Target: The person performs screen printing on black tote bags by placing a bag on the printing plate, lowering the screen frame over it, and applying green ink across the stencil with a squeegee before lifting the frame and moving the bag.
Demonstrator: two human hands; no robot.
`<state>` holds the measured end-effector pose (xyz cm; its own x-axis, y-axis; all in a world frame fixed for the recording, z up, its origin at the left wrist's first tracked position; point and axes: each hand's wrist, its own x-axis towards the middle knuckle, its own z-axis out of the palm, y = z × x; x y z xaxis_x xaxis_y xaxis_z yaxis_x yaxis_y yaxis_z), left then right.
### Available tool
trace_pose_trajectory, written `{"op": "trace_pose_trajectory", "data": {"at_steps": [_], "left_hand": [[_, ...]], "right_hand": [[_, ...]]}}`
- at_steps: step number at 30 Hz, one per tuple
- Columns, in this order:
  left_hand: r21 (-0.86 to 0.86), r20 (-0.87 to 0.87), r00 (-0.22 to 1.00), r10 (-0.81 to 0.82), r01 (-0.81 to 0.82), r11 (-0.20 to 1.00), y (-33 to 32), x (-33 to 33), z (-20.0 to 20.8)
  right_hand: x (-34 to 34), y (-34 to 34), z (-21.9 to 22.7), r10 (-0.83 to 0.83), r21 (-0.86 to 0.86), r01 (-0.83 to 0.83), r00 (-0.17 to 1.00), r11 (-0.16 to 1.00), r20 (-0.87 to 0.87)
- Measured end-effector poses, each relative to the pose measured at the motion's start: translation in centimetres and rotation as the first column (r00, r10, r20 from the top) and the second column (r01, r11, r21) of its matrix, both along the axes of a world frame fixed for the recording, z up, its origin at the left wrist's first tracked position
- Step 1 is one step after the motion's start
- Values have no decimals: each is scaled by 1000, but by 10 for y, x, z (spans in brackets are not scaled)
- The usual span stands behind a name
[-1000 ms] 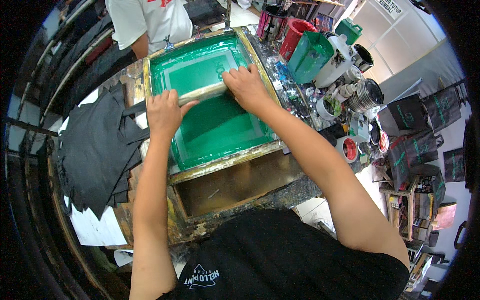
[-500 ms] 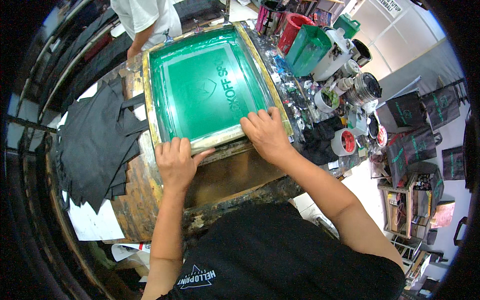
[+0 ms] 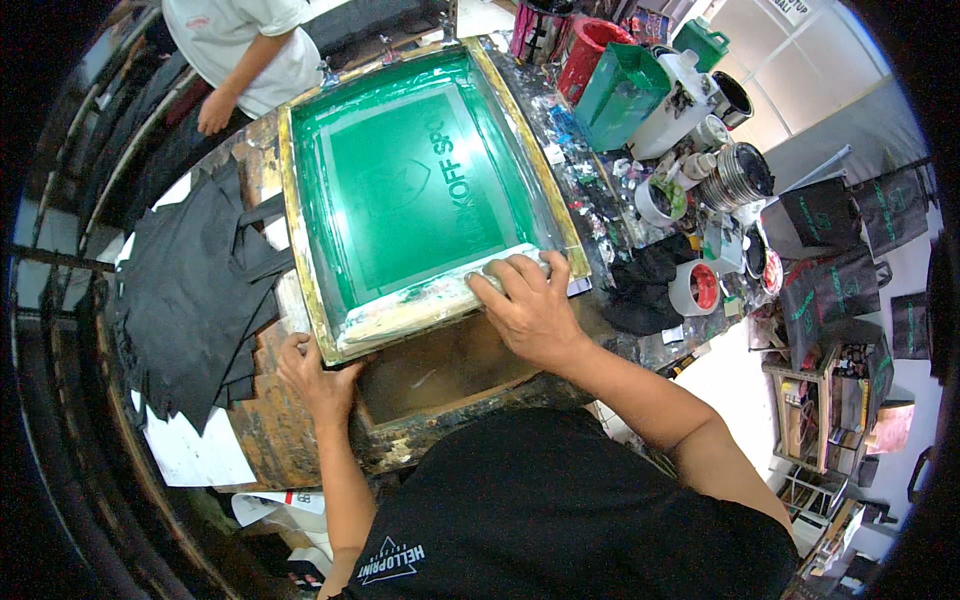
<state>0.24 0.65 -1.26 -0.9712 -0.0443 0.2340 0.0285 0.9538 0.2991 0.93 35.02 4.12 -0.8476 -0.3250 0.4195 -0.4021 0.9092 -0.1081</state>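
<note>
Frame (image 3: 298, 215) where?
– Over the table (image 3: 290, 430); left hand (image 3: 318, 378) spread at its near-left corner, right hand (image 3: 525, 308) curled over the near edge, grip unclear.
– How will it handle?
– Stiff, probably; ink (image 3: 400, 245) slippery. Take the side rails (image 3: 530, 150).

The left forearm (image 3: 346, 480) rises toward twelve o'clock; the left hand (image 3: 318, 385) bends its fingers (image 3: 297, 352) toward eleven, thumb (image 3: 349, 373) toward two. The right elbow (image 3: 692, 432) is bent, the right forearm (image 3: 630, 394) angled toward ten, the right hand (image 3: 530, 308) back-up, fingers curled in a grip.
</note>
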Motion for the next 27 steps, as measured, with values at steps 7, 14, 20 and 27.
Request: {"op": "trace_pose_trajectory", "data": {"at_steps": [7,14,20,27], "left_hand": [[331,-166,985,46,12,944,-17,12,-19],[771,-444,884,149,292,566,31,-33,78],[609,-562,820,108,322,725,25,-77,103],[-62,-16,981,191,-192,979,22,-48,-2]], "right_hand": [[-11,-4,45,25,-54,-26,999,998,-20],[-73,-2,125,20,-74,-54,918,996,-396],[-134,-8,215,53,-8,-61,922,998,-385],[-146,-10,257,44,-8,-50,942,999,-332]]}}
